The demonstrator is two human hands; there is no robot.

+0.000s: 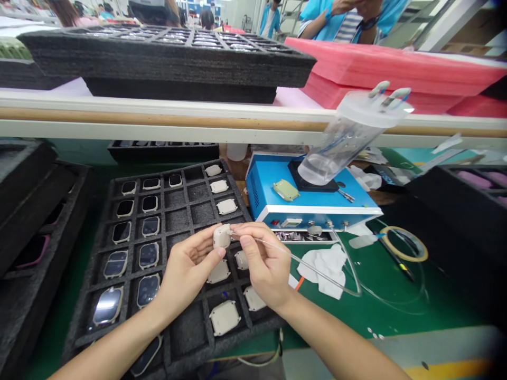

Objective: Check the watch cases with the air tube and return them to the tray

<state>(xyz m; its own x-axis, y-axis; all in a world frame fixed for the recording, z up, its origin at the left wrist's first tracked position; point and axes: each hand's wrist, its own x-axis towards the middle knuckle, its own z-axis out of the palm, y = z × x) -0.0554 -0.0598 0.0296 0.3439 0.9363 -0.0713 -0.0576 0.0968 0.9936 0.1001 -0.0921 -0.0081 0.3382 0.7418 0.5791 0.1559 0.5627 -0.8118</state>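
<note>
Between the thumb and fingers of my left hand (194,266) is a cream smartwatch case (222,236), lifted above the foam tray. My right hand (265,264) pinches the end of a thin clear tube (317,274) against the case's right edge; its very tip is hard to make out. Below lies a black foam tray (186,338) with square compartments. Watch cases with dark screens (150,254) fill its left columns. Cream cases with their plain backs up (224,317) sit on the right side, partly covered by my hands.
Behind the tray stands a blue machine (312,206) carrying a clear cylinder (336,142) and a green case (285,190). Crumpled white tissue (325,269) and a tape roll (404,244) lie right. Foam stacks (24,211) flank the left; a shelf edge (158,125) crosses above.
</note>
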